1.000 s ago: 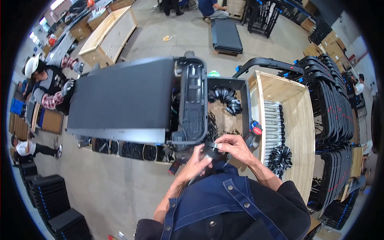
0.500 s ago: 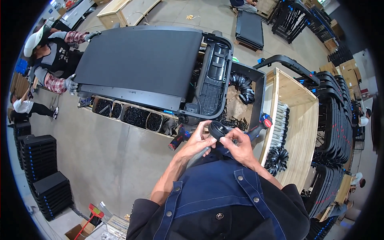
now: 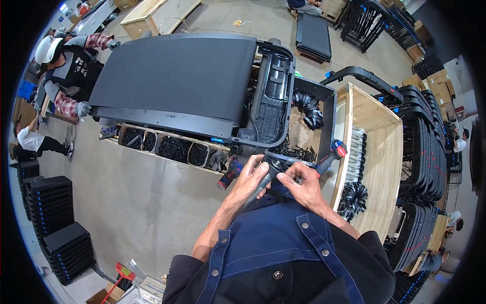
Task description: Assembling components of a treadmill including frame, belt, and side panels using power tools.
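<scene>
In front of my chest I hold a round black wheel-like part (image 3: 275, 163), tilted so that its recessed face shows. My left hand (image 3: 248, 182) is closed round its left side, thumb on the rim. At the lower right edge, my right hand (image 3: 305, 186) pinches with curled fingers, which hide part of it. Just beyond lies the near corner of a treadmill, its black motor bay (image 3: 271, 109) uncovered and its wide black belt (image 3: 172, 83) stretching left. One cordless power tool (image 3: 230, 173) sits left of my hands, another (image 3: 331, 156) to the right.
A co-worker's gloved hands (image 3: 82, 109) rest on the treadmill's far left end. Bins of black screws (image 3: 174, 148) line its near side. At right stand an open wooden crate (image 3: 379, 152) and stacked black frames (image 3: 430, 147). Black box-shaped parts (image 3: 66, 248) are piled at lower left.
The round black part has turned so that its face shows more. My left thumb has shifted up on its rim. The co-worker's near hand has moved slightly left.
</scene>
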